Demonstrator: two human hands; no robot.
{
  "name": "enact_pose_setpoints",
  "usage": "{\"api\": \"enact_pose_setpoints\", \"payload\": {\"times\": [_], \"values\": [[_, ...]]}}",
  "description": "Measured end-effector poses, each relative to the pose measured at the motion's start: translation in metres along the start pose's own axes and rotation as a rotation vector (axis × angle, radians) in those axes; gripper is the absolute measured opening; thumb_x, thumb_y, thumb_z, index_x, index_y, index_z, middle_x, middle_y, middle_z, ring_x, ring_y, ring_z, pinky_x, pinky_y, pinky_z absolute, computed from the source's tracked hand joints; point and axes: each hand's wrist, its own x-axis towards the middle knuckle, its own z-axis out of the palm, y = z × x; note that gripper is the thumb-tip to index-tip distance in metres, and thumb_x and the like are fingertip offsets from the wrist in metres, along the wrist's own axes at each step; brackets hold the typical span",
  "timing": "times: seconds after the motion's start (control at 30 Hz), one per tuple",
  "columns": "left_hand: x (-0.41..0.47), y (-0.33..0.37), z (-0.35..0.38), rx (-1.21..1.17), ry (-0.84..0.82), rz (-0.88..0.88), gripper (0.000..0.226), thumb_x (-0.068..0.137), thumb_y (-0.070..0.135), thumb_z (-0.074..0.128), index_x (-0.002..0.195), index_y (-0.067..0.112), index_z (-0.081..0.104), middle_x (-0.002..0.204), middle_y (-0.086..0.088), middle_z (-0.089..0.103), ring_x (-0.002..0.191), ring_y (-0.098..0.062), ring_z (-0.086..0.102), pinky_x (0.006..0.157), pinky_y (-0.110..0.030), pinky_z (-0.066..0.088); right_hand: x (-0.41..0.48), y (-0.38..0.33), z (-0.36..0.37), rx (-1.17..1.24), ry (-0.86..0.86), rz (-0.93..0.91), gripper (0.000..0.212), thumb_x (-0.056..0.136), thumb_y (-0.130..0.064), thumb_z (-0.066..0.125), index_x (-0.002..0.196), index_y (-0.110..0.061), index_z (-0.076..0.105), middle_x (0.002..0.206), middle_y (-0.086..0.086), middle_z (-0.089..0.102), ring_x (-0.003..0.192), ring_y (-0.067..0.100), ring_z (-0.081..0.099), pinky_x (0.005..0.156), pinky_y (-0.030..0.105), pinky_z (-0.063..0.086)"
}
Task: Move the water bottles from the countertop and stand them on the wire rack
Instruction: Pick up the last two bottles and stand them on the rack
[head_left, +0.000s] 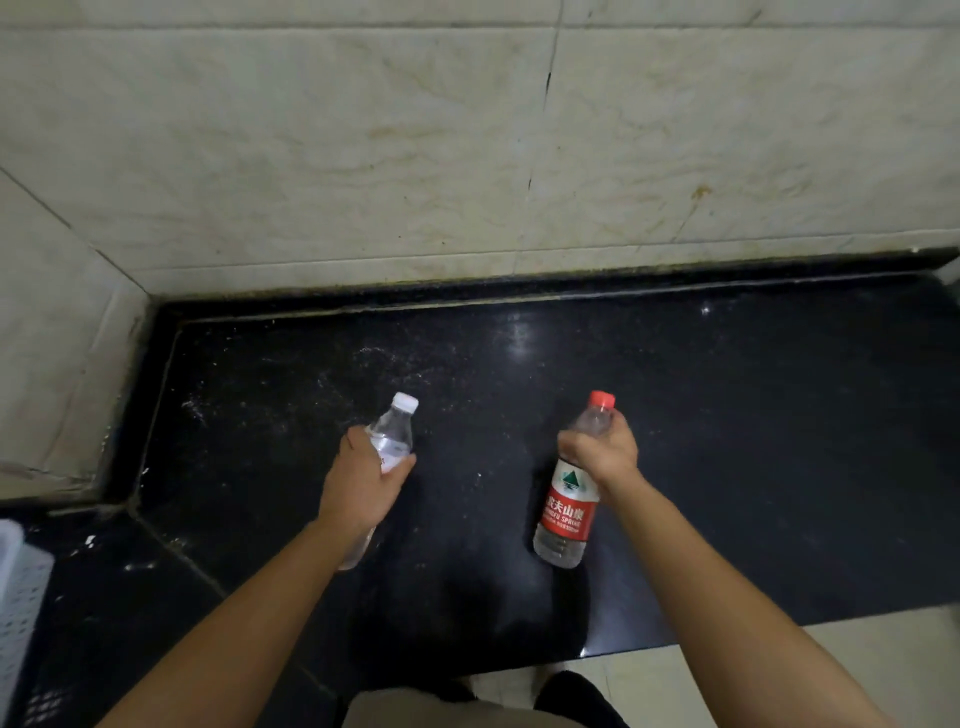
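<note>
Two clear plastic water bottles are over the black countertop (753, 441). My left hand (361, 480) is shut around the middle of the white-capped bottle (394, 434), hiding most of its body. My right hand (600, 452) grips the shoulder of the red-capped bottle (569, 512), which has a red label and leans slightly. I cannot tell whether the bottles' bases touch the counter. No wire rack is in view.
Pale marble-look tiled wall (467, 156) rises behind the counter and at the left corner. A white perforated plastic basket (18, 597) sits at the left edge. The counter's front edge and light floor tiles (779, 670) show at lower right.
</note>
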Motion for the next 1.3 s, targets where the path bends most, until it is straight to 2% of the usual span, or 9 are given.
{"api": "enact_pose_setpoints", "payload": {"times": [0.1,0.3,0.43,0.53,0.63,0.87,1.03,1.2,1.3], "values": [[-0.004,0.043,-0.025,-0.247,0.047,0.034,0.058,0.079,0.039,0.083,0.113,0.015,0.043,0.105,-0.002,0.059,0.091,-0.023,0.062,0.076,-0.033,0.046,-0.017,-0.029,-0.018,0.084,-0.040,-0.131,0.049,0.056,-0.011,0.078,0.102,-0.020,0.063,0.096,0.008,0.073,0.091,0.033,0.072,0.082,0.046,0.061],[-0.010,0.145,-0.059,-0.657,0.077,0.163,0.059,0.074,0.029,0.088,0.114,0.014,0.047,0.100,0.007,0.060,0.093,-0.015,0.066,0.079,-0.031,0.049,-0.065,-0.097,-0.071,0.186,-0.092,-0.388,0.048,0.065,0.006,0.074,0.104,-0.020,0.066,0.086,0.004,0.068,0.077,0.021,0.067,0.066,0.032,0.057],[-0.026,0.194,-0.054,-0.769,-0.036,0.288,0.061,0.075,0.022,0.089,0.121,0.017,0.049,0.108,0.003,0.065,0.094,-0.012,0.067,0.081,-0.029,0.051,-0.095,-0.098,-0.114,0.253,0.040,-0.487,0.035,0.071,0.003,0.076,0.095,-0.020,0.066,0.085,0.002,0.068,0.075,0.016,0.067,0.068,0.031,0.057],[-0.045,0.225,-0.037,-0.803,-0.152,0.374,0.069,0.066,0.030,0.093,0.122,0.025,0.053,0.111,0.004,0.069,0.096,-0.010,0.069,0.084,-0.029,0.053,-0.114,-0.082,-0.150,0.310,0.185,-0.521,0.020,0.077,-0.006,0.079,0.087,-0.019,0.068,0.080,0.000,0.069,0.072,0.013,0.066,0.067,0.029,0.055],[-0.073,0.258,-0.017,-0.796,-0.264,0.445,0.081,0.053,0.048,0.092,0.122,0.025,0.056,0.113,0.003,0.072,0.101,-0.016,0.071,0.092,-0.041,0.058,-0.132,-0.062,-0.191,0.342,0.314,-0.538,0.015,0.078,-0.009,0.078,0.083,-0.019,0.069,0.080,-0.001,0.069,0.074,0.012,0.066,0.069,0.030,0.054],[-0.173,0.344,0.029,-0.713,-0.378,0.647,0.078,0.052,0.047,0.091,0.121,0.030,0.059,0.115,0.002,0.072,0.105,-0.019,0.071,0.097,-0.051,0.056,-0.166,-0.015,-0.305,0.398,0.468,-0.621,0.013,0.078,-0.009,0.078,0.085,-0.017,0.070,0.081,-0.001,0.071,0.072,0.006,0.067,0.069,0.027,0.054],[-0.263,0.408,0.086,-0.677,-0.355,0.749,0.066,0.059,0.032,0.093,0.116,0.034,0.059,0.115,0.003,0.070,0.105,-0.017,0.068,0.098,-0.047,0.055,-0.184,0.042,-0.418,0.490,0.563,-0.674,0.017,0.079,-0.006,0.079,0.085,-0.018,0.069,0.080,-0.001,0.071,0.072,0.009,0.066,0.069,0.027,0.054],[-0.356,0.479,0.160,-0.689,-0.395,0.808,0.064,0.056,0.036,0.089,0.113,0.031,0.060,0.112,0.002,0.071,0.102,-0.018,0.070,0.095,-0.046,0.056,-0.201,0.095,-0.533,0.517,0.640,-0.704,0.016,0.066,-0.021,0.080,0.079,-0.025,0.071,0.074,-0.004,0.072,0.071,0.013,0.068,0.073,0.038,0.057],[-0.402,0.518,0.196,-0.673,-0.413,0.875,0.060,0.059,0.032,0.089,0.111,0.027,0.060,0.107,0.003,0.071,0.098,-0.014,0.071,0.089,-0.037,0.057,-0.211,0.121,-0.592,0.521,0.699,-0.734,0.016,0.062,-0.024,0.079,0.075,-0.028,0.072,0.073,-0.005,0.072,0.071,0.015,0.068,0.073,0.041,0.058]]}}
